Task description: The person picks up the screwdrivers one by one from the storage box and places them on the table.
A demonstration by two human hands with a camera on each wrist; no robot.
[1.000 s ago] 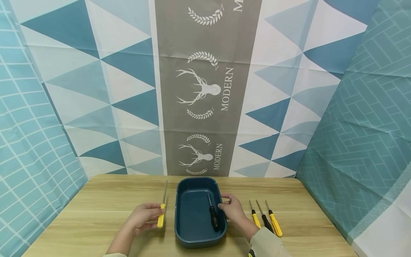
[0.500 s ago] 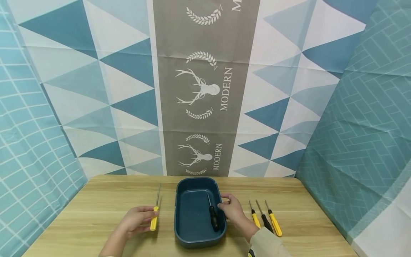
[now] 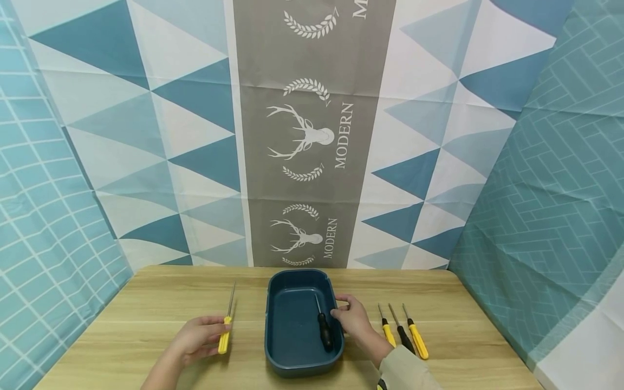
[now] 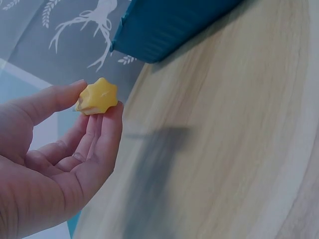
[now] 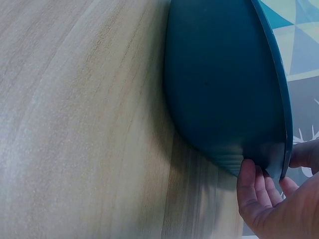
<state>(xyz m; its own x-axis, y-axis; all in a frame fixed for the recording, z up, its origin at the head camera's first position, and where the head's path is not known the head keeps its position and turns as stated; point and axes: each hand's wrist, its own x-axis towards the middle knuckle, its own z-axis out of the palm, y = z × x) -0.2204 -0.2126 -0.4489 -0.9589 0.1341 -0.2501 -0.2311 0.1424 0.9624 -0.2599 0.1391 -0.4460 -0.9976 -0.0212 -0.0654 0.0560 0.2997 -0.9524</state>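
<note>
My left hand (image 3: pixel 195 338) pinches a yellow-handled screwdriver (image 3: pixel 225 336) between thumb and fingers, left of the blue bin, its shaft pointing away from me. In the left wrist view the star-shaped end of the yellow handle (image 4: pixel 101 95) faces the camera, above the tabletop. The dark blue plastic bin (image 3: pixel 287 370) stands on the table, with a black-handled screwdriver (image 3: pixel 325 331) lying inside along its right side. At the bin's right wall, my right hand (image 3: pixel 354 320) grips the rim, thumb over the edge and fingers outside, as the right wrist view (image 5: pixel 269 199) also shows.
Three more screwdrivers lie side by side right of my right hand: one yellow and black (image 3: pixel 387 330), one black-handled (image 3: pixel 403 338), and another yellow and black (image 3: pixel 416 338). The wooden table (image 3: pixel 146 309) ends at a patterned cloth wall (image 3: pixel 302 162) behind.
My left hand has moved left and slightly nearer to me with the yellow screwdriver, away from the bin. My right hand and the bin stay in place.
</note>
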